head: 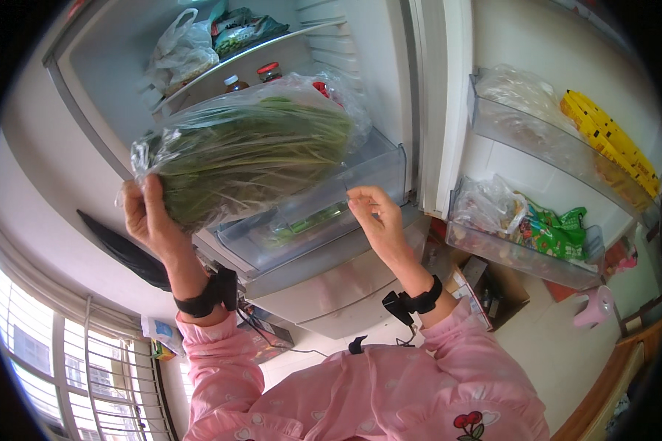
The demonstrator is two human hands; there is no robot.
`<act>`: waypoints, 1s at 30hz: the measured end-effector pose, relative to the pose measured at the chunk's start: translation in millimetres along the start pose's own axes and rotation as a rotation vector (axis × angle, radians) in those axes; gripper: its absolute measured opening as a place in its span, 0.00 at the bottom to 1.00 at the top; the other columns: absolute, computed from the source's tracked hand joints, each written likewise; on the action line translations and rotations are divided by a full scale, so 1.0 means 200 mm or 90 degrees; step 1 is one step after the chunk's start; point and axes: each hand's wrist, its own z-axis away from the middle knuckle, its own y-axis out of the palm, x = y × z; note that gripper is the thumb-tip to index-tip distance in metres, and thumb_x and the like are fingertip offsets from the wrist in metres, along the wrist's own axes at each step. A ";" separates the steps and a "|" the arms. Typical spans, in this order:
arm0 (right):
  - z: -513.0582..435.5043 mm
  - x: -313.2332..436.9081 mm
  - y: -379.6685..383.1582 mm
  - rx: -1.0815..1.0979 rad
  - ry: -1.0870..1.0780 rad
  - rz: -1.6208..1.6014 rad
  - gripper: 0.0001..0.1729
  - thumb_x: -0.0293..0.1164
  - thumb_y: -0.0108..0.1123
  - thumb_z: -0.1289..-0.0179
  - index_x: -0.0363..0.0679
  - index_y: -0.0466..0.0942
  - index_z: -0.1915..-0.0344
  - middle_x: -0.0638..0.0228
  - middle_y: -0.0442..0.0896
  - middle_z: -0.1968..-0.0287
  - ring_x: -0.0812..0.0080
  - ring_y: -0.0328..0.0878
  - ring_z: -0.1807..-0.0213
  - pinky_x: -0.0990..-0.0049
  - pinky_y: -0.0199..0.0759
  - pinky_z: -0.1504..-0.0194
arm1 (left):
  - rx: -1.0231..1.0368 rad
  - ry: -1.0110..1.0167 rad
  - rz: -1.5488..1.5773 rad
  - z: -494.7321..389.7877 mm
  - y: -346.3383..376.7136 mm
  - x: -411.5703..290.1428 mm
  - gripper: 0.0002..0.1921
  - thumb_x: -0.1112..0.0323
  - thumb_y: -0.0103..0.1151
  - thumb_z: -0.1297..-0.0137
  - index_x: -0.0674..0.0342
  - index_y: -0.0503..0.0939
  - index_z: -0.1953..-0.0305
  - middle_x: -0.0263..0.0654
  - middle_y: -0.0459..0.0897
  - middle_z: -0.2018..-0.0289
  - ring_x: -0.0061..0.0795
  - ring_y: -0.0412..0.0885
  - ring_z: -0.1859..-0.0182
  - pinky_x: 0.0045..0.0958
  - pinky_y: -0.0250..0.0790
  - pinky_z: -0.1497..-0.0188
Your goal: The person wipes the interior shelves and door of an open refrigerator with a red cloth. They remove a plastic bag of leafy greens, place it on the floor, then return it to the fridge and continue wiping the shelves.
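Observation:
My left hand [153, 218] grips the gathered end of a clear plastic bag full of long green leafy vegetables [259, 149]. The bag is held up in front of the open fridge and hides part of its inside. My right hand [379, 219] is raised just below the bag's right end, its fingers curled and thumb near the index finger. A thin line runs up from those fingertips; whether they pinch something is too fine to tell. Beneath the bag is a clear fridge drawer [309, 242] with green produce visible through it.
A glass shelf [254, 49] holds a white plastic bag [185, 52] and other bagged food. Below stand a red-lidded jar [269, 71] and a white-capped bottle [235, 84]. The open door's racks [524, 248] hold more bags. A cardboard box [510, 297] and a pink stool [593, 306] stand on the floor.

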 end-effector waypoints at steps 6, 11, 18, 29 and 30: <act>-0.01 0.06 0.02 -0.007 -0.010 -0.044 0.37 0.50 0.71 0.34 0.39 0.71 0.35 0.61 0.76 0.37 0.64 0.73 0.38 0.62 0.69 0.39 | -0.066 -0.002 0.076 -0.04 -0.16 -0.09 0.04 0.72 0.64 0.29 0.60 0.80 0.64 0.28 0.79 0.66 0.16 0.75 0.62 0.22 0.68 0.54; 0.00 0.18 0.06 0.071 0.031 -0.112 0.60 0.59 0.73 0.40 0.40 0.51 0.21 0.53 0.60 0.24 0.53 0.59 0.23 0.51 0.57 0.27 | -0.106 0.018 0.032 -0.02 -0.31 -0.19 0.03 0.70 0.59 0.27 0.62 0.81 0.58 0.30 0.80 0.64 0.20 0.77 0.58 0.24 0.69 0.51; 0.10 0.22 0.17 0.199 0.133 -0.430 0.71 0.60 0.78 0.47 0.43 0.44 0.18 0.62 0.53 0.19 0.62 0.50 0.18 0.57 0.53 0.23 | -0.127 -0.093 0.003 0.03 -0.58 -0.27 0.13 0.66 0.54 0.27 0.68 0.79 0.49 0.36 0.79 0.55 0.24 0.76 0.51 0.28 0.67 0.45; 0.81 -0.02 -0.16 -0.015 0.471 -0.669 0.36 0.47 0.68 0.31 0.38 0.70 0.31 0.60 0.79 0.35 0.63 0.79 0.36 0.62 0.74 0.34 | 0.168 -0.301 0.153 0.52 -0.66 -0.05 0.13 0.67 0.59 0.28 0.65 0.79 0.47 0.42 0.81 0.49 0.31 0.78 0.48 0.36 0.68 0.39; 0.88 -0.04 -0.19 -0.041 0.497 -0.703 0.33 0.46 0.66 0.30 0.38 0.72 0.33 0.59 0.81 0.36 0.62 0.81 0.38 0.62 0.75 0.35 | 0.175 -0.361 0.120 0.58 -0.62 -0.07 0.11 0.65 0.61 0.28 0.64 0.78 0.51 0.38 0.83 0.55 0.27 0.77 0.53 0.33 0.68 0.43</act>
